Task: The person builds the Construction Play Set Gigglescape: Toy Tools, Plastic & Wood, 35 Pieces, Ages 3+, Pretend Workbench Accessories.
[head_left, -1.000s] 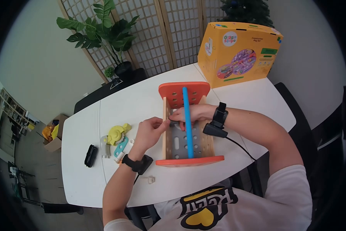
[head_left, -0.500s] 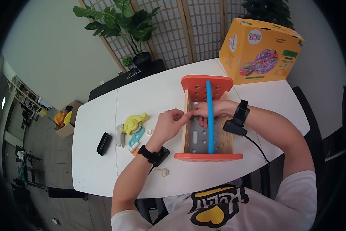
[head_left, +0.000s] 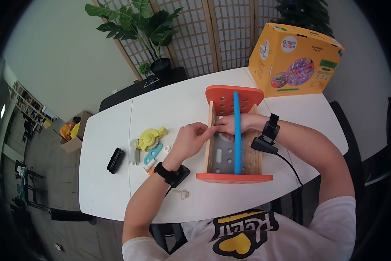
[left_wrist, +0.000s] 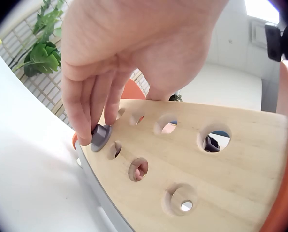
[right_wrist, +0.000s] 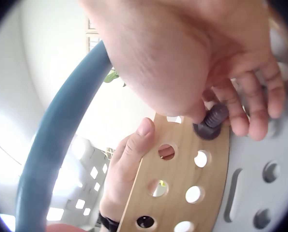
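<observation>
Outside panel [left_wrist: 178, 157], L hand [head_left: 189, 142] angled dn; inside, R hand [right_wrist: 182, 58] pinches bolt [right_wrist: 216, 116].

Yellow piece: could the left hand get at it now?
Likely yes: bare table lies between the left hand and the yellow piece, nothing seen on top. But that hand touches a grey bolt, so it would leave that.

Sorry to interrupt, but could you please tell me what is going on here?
The person's left hand touches a grey, flanged bolt head outside a light wooden side panel. On the panel's inner side, a dark grey threaded shaft, probably the same bolt's, sticks out, and the right hand seems to pinch its base. A yellow-green plastic piece and a teal plastic strip lie on the white table.
</observation>
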The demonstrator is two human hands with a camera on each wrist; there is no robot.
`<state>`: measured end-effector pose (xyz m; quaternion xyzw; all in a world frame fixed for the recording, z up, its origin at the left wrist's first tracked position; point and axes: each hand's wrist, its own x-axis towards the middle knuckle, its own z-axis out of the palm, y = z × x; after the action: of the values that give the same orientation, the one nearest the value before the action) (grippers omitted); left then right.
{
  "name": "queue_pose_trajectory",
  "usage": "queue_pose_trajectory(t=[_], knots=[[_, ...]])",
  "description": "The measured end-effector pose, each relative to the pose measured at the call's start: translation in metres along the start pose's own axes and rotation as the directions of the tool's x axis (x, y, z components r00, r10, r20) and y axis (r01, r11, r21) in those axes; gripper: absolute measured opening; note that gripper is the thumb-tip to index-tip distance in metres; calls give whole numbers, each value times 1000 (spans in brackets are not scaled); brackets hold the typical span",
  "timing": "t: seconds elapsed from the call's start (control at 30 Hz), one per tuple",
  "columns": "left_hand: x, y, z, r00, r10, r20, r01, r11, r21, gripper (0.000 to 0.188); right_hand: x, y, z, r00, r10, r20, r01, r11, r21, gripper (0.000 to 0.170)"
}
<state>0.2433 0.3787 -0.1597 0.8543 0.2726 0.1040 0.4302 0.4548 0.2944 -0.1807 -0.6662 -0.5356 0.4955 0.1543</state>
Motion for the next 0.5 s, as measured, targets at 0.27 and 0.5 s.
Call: queue_pose_trajectory(t=[0.27,0.5], knots=[[-49,11,-32,910,413,25,-404,901,-159,41,-73,-6,-29,925,-263,-273,100,864,-493,26],[-83,9,-42,746,604,281,-597,794,-120,35,-111,-17,-37,459,-454,-764,-25,853,-522,30]])
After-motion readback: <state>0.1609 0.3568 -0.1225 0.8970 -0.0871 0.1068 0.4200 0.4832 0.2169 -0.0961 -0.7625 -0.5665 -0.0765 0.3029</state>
